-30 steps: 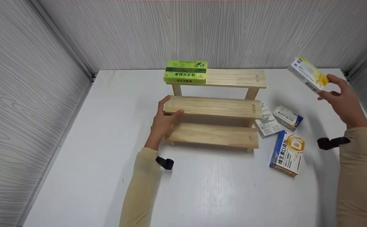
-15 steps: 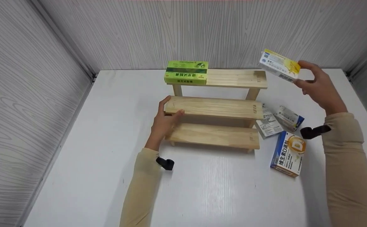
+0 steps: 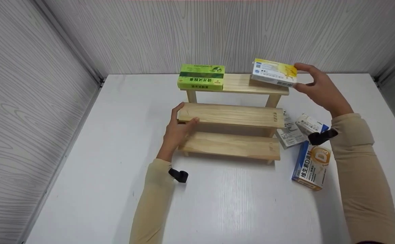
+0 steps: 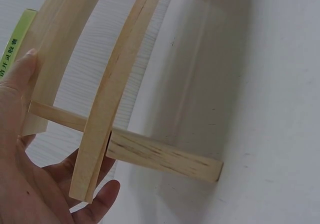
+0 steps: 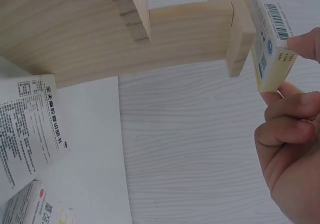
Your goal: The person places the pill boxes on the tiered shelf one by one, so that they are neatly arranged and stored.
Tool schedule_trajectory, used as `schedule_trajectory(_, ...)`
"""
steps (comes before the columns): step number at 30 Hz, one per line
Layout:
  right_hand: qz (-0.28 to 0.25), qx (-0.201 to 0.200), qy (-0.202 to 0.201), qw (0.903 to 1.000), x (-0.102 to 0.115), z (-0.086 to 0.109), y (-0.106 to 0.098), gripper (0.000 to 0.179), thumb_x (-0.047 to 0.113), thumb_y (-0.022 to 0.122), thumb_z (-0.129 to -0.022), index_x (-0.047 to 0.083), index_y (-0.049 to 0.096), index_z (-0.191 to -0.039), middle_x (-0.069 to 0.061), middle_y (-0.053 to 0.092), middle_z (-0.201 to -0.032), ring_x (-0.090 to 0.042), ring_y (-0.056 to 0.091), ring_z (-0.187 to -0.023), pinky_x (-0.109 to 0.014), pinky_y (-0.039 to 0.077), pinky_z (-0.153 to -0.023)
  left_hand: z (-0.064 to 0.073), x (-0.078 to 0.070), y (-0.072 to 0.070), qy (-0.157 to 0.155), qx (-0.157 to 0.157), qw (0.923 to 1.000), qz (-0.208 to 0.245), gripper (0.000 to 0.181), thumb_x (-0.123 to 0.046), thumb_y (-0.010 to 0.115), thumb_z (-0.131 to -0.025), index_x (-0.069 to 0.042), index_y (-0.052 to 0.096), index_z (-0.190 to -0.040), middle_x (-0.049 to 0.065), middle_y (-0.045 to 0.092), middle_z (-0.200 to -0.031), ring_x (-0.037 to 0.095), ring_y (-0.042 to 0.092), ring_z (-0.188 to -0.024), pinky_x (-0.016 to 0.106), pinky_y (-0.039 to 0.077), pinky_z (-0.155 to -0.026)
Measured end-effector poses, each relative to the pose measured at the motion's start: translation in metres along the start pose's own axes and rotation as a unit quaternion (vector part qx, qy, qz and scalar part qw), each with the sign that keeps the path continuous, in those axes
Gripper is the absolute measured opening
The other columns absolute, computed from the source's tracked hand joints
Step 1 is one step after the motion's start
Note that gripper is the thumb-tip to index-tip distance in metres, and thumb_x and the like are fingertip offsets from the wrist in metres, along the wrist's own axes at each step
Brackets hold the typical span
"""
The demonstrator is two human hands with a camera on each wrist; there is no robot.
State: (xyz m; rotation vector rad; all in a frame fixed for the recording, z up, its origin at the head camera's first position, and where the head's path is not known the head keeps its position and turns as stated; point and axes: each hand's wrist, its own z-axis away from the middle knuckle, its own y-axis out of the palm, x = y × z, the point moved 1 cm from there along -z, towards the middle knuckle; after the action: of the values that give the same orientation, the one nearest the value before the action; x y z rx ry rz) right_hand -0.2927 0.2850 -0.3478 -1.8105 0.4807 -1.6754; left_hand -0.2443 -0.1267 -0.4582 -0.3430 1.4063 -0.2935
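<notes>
Left hand (image 3: 177,131) grips the stepped pale-wooden rack (image 3: 231,115) at its left end; right hand (image 3: 323,87) pinches the white-and-yellow cardboard box (image 3: 274,73) at the top tier's right end, contact unclear. Looks like placing; next move calls for squaring, seating, releasing.

The left arm (image 3: 151,203) comes up from the bottom of the head view and leans a little to the right. The left hand (image 3: 176,131) grips, with the left thumb (image 3: 193,122) in front and the left fingers (image 4: 103,200) bent round behind. The right arm (image 3: 363,176) reaches farther away and leans to the left. The right hand (image 3: 324,91) pinches with the right thumb (image 5: 306,44) and pointing finger (image 3: 304,67); its other fingers (image 5: 287,130) curl in. Long tan sleeves (image 3: 353,135) end near both wrists (image 3: 165,155).
</notes>
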Motion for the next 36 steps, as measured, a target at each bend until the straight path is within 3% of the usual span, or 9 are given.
schedule_trajectory(4,0.0,0.016,-0.015,0.9998,0.007,-0.006,0.007,0.063,0.034,0.054,-0.097,0.027,0.026,-0.153,-0.006,0.022,-0.16,-0.038,0.05,-0.126,-0.049,0.041,-0.101,0.0,0.0,0.0,-0.003,0.002,1.0,0.005,0.088,-0.067,0.07,-0.074,-0.049,0.024,-0.146,0.011,0.041,-0.15,0.031,0.045,-0.131,0.053,0.036,-0.105)
schedule_trajectory(11,-0.002,0.036,-0.034,0.9988,0.012,-0.01,0.016,0.061,0.031,0.055,-0.097,0.023,0.031,-0.152,-0.008,0.027,-0.158,-0.014,0.055,-0.114,-0.025,0.043,-0.088,-0.001,0.001,0.0,-0.008,0.002,0.9999,0.009,0.088,-0.068,0.07,-0.073,-0.049,0.024,-0.146,0.012,0.045,-0.146,0.029,0.049,-0.125,0.052,0.038,-0.103)
schedule_trajectory(18,0.0,0.052,-0.025,0.9983,0.014,-0.013,0.021,0.06,0.031,0.056,-0.096,0.024,0.032,-0.151,-0.007,0.029,-0.157,-0.009,0.054,-0.104,-0.021,0.04,-0.082,-0.001,0.001,0.001,-0.003,0.002,1.0,0.0,0.089,-0.068,0.069,-0.074,-0.048,0.023,-0.147,0.015,0.046,-0.143,0.03,0.05,-0.123,0.053,0.039,-0.101)
schedule_trajectory(21,0.004,0.053,-0.02,0.9984,0.016,-0.013,0.023,0.061,0.03,0.056,-0.096,0.024,0.032,-0.151,-0.008,0.031,-0.156,-0.01,0.053,-0.1,-0.025,0.039,-0.082,-0.001,0.001,0.001,0.0,0.0,1.0,-0.007,0.088,-0.069,0.068,-0.074,-0.049,0.023,-0.146,0.017,0.048,-0.141,0.031,0.051,-0.122,0.053,0.041,-0.099)
schedule_trajectory(27,0.008,0.063,-0.008,0.998,0.021,-0.015,0.024,0.062,0.028,0.056,-0.096,0.025,0.03,-0.152,-0.009,0.028,-0.157,-0.022,0.046,-0.113,-0.039,0.039,-0.088,-0.001,0.001,0.0,0.002,0.001,1.0,-0.005,0.088,-0.069,0.069,-0.073,-0.049,0.023,-0.146,0.018,0.047,-0.142,0.031,0.05,-0.123,0.054,0.04,-0.101)
schedule_trajectory(33,0.025,0.072,0.004,0.9971,0.021,-0.016,0.023,0.063,0.032,0.054,-0.096,0.028,0.027,-0.153,-0.01,0.036,-0.149,-0.021,0.048,-0.091,-0.034,0.037,-0.07,-0.002,0.002,0.0,0.001,-0.001,1.0,0.001,0.089,-0.069,0.07,-0.073,-0.048,0.024,-0.146,0.015,0.044,-0.147,0.032,0.047,-0.127,0.054,0.037,-0.104)
schedule_trajectory(36,0.028,0.074,0.003,0.9969,0.019,-0.016,0.023,0.063,0.033,0.053,-0.096,0.028,0.027,-0.153,-0.01,0.038,-0.147,-0.017,0.048,-0.083,-0.032,0.037,-0.067,-0.002,0.003,0.001,-0.001,-0.001,1.0,-0.005,0.089,-0.07,0.069,-0.072,-0.049,0.024,-0.146,0.015,0.041,-0.149,0.034,0.044,-0.131,0.055,0.036,-0.105)
